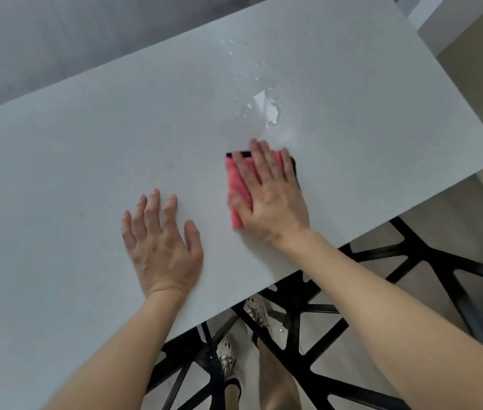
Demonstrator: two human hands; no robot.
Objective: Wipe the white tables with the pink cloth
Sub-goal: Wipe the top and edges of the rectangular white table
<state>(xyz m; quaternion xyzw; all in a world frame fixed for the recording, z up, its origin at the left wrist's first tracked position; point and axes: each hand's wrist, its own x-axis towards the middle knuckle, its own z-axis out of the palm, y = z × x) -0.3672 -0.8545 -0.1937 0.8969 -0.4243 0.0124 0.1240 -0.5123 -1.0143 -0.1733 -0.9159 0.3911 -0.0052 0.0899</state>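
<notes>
White laminate table (86, 173): a hard, smooth, rigid top that takes firm downward pressure. It is judged slick where it is wet.

Left hand (160, 241): lies flat with the fingers spread and holds nothing. It rests on the surface near the near edge and probably serves as a brace.

Right hand (267, 190): palm down with the fingers straight. It presses on the cloth rather than clutching it.

Pink cloth (236, 184): folded into a flat pad under the right hand, close to the near edge and towards the right corner. A dark layer shows along its far and right sides. It is judged soft, light and absorbent, and apt to bunch or slide if pushed by one corner, so a flat palm over its middle suits it best.

Black chair frames (411, 255): stand under and beside the near edge, well below the wiping path.

Spilled water (267, 109): a puddle just beyond the right fingertips, with droplets (231, 44) trailing towards the far edge. Nothing solid blocks the stroke.
</notes>
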